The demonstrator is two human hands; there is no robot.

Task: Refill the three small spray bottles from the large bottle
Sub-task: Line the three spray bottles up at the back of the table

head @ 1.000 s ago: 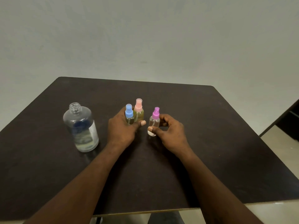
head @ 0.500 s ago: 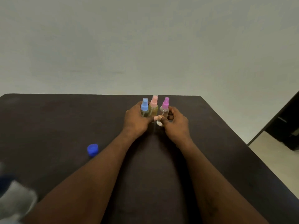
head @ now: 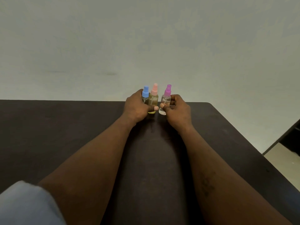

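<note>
Three small spray bottles stand close together near the far edge of the dark table (head: 65,135). My left hand (head: 138,108) grips two of them: the blue-capped bottle (head: 145,95) and the pink-capped bottle (head: 153,98) with yellowish liquid. My right hand (head: 176,111) holds the clear purple-capped bottle (head: 166,99) between thumb and fingers. The large bottle is out of view.
A pale wall rises behind the table's far edge. The table's right edge runs diagonally, with light floor (head: 282,159) and dark furniture (head: 292,137) beyond it. A grey-blue sleeve (head: 27,207) fills the lower left corner.
The view has swung right and tilted up, so the large bottle and the blue cap have left the frame. Both hands pushed the three bottles toward the table's far edge.
</note>
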